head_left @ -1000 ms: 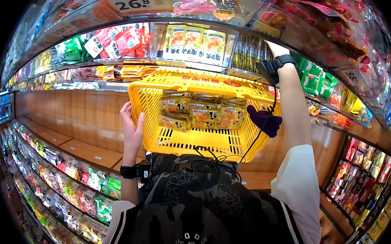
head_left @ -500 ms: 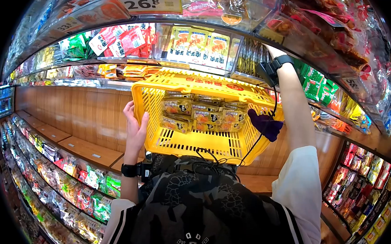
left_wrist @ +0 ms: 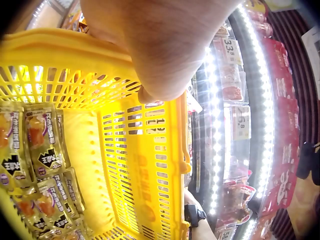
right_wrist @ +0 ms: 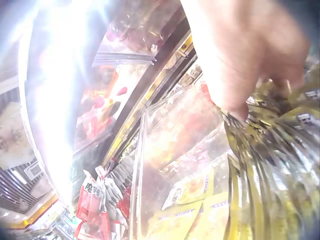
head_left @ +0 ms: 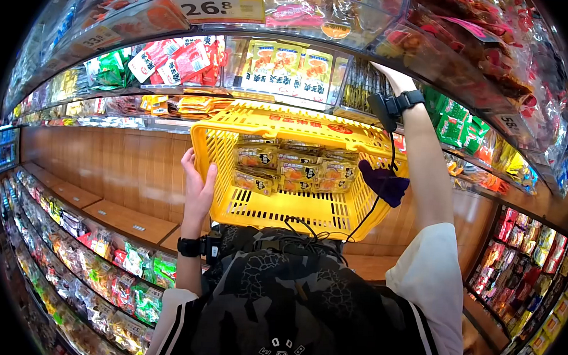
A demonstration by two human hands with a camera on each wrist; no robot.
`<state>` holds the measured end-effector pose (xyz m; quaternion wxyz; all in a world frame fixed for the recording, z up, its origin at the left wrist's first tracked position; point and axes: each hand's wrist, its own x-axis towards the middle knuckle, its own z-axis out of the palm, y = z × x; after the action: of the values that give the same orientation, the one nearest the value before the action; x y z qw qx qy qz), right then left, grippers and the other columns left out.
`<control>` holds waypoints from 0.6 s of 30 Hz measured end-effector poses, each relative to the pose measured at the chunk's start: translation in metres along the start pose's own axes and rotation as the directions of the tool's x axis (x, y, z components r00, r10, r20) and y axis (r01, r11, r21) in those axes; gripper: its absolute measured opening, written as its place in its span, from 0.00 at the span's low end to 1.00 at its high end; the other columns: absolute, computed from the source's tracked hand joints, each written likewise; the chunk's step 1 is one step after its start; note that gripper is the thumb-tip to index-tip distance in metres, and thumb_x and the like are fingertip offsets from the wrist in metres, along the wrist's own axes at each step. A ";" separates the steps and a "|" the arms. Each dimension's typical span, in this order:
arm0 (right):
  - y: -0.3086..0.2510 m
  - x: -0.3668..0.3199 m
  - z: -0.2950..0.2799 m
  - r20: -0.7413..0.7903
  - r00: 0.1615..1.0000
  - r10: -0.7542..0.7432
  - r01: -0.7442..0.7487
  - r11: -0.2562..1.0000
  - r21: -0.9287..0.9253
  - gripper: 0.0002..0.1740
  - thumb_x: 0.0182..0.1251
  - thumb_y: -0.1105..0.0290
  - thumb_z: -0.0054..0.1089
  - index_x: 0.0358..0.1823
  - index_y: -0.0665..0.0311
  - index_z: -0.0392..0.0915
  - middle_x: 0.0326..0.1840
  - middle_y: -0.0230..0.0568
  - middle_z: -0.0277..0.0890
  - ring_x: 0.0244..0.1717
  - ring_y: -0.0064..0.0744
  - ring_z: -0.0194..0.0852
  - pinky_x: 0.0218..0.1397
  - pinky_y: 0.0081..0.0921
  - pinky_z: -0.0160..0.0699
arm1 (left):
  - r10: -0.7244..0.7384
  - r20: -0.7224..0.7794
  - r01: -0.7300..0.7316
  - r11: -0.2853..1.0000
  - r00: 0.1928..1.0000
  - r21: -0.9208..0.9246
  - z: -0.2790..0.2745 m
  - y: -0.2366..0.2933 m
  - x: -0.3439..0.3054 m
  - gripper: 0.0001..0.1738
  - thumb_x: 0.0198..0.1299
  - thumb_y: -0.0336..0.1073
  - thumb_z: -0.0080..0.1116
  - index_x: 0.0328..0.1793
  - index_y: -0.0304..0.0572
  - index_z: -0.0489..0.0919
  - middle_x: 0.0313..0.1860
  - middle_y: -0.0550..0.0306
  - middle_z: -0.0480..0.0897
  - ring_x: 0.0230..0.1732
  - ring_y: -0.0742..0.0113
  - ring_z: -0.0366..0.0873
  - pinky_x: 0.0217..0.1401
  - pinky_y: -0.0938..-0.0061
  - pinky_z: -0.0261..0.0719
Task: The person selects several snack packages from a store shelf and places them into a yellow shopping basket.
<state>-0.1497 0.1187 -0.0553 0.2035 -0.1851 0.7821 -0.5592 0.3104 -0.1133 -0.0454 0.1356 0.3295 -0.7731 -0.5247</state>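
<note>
In the head view, the left hand (head_left: 199,182) grips the left rim of a yellow basket (head_left: 281,219), its thumb at the near side. Flat gold packets (head_left: 297,172) lie stacked against the basket's far side. My right hand (head_left: 396,78) reaches into a shelf compartment of upright gold packets (head_left: 361,84), its fingertips hidden by the shelf above. The right wrist view shows that hand (right_wrist: 255,55) curled over the tops of the packed gold packets (right_wrist: 270,175), thumb and fingers pinching some; how many is unclear.
Shelf edges with price tags (head_left: 219,6) overhang the right hand. Green packets (head_left: 460,120) are right of it, yellow-white pouches (head_left: 287,67) left. A dark purple item (head_left: 384,182) hangs at the basket's right side, by a black cable. A backpack (head_left: 277,288) is below the basket.
The right hand and wrist have drawn slightly back and left, showing more of the hand beneath the shelf edge. The left hand keeps its hold on the basket.
</note>
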 end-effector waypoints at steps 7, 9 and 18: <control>0.000 0.024 0.043 0.038 0.966 -0.256 0.175 0.537 -0.825 0.23 0.76 0.52 0.54 0.54 0.64 0.82 0.54 0.53 0.85 0.57 0.39 0.82 0.63 0.37 0.77 | 0.003 -0.017 -0.003 1.000 1.000 -0.021 0.002 -0.002 0.000 0.33 0.75 0.37 0.52 0.77 0.34 0.50 0.70 0.37 0.64 0.70 0.52 0.68 0.74 0.60 0.65; 0.003 0.022 0.043 0.031 0.938 -0.346 0.223 0.532 -0.817 0.21 0.76 0.53 0.51 0.49 0.64 0.83 0.47 0.59 0.85 0.50 0.42 0.85 0.57 0.38 0.79 | 0.012 -0.022 -0.012 1.000 1.000 0.002 0.001 -0.003 -0.001 0.33 0.75 0.37 0.52 0.78 0.34 0.50 0.71 0.37 0.64 0.70 0.51 0.67 0.74 0.60 0.65; -0.032 -0.006 -0.050 0.250 0.967 0.050 -0.095 0.981 0.171 0.33 0.77 0.47 0.51 0.73 0.62 0.70 0.75 0.40 0.69 0.76 0.37 0.63 0.79 0.35 0.59 | 0.025 -0.013 -0.025 0.999 1.000 -0.025 0.003 -0.006 0.001 0.33 0.75 0.35 0.52 0.78 0.33 0.50 0.72 0.36 0.63 0.73 0.51 0.64 0.76 0.59 0.62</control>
<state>-0.1685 0.1520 -0.0095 0.3346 -0.2045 0.7031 -0.5933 0.3108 -0.1132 -0.0525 0.1511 0.3212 -0.7697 -0.5306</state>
